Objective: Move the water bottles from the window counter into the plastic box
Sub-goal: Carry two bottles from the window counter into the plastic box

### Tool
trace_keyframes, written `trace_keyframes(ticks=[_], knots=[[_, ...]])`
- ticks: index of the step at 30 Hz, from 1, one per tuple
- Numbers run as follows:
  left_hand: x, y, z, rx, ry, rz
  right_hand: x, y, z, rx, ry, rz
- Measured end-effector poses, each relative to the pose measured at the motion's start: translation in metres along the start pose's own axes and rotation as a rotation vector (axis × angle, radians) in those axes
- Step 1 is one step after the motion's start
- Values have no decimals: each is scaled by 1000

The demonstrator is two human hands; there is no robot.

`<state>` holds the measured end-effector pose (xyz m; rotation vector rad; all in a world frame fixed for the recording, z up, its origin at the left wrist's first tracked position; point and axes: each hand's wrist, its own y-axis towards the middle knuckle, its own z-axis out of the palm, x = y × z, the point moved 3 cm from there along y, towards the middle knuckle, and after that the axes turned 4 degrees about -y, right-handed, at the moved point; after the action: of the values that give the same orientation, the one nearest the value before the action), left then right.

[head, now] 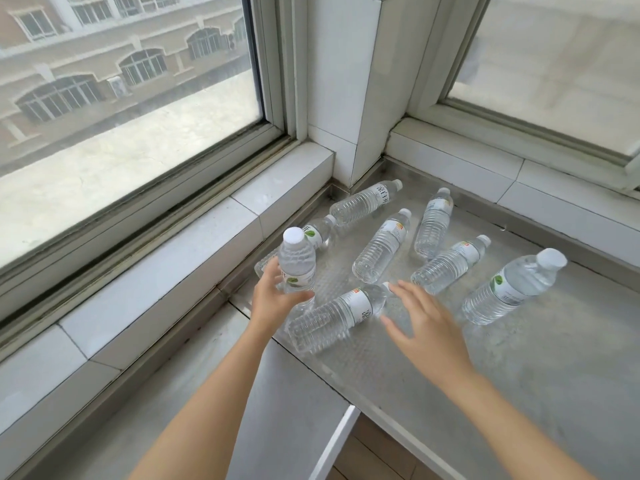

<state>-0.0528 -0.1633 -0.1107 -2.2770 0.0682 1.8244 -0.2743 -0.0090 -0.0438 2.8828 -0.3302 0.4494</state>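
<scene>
Gripped one upright bottle (296, 261) in the left hand (273, 299), fingers curled round its label, lifted at the left end of the metal counter (519, 375); risked knocking the half-hidden bottle (317, 232) just behind it. Reached with the right hand (424, 327), fingers spread and holding nothing, over the cap end of the nearest lying bottle (336, 318); could have sent it rolling into its neighbours (381, 247) or off the front edge. Saw no plastic box anywhere, so any carry risked a fumble.
</scene>
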Motion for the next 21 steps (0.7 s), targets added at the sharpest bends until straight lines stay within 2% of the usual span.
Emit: trace_keyframes(ticks=[4,10,14,17,21], knots=[[-4,-7,7,-96,4,19,-15,-9,-6,-75,70,84],[-31,-16,23,-113,-42,72,-77,-52,-22,-352,257,491],[-69,-26,42,-68,-6,148,-116,-69,-35,-540,448,680],[-88,-35,64,-15,8,183,-143,-60,-34,-537,672,699],[-97,-48,97,32,20,180,-167,-36,-29,-440,761,662]])
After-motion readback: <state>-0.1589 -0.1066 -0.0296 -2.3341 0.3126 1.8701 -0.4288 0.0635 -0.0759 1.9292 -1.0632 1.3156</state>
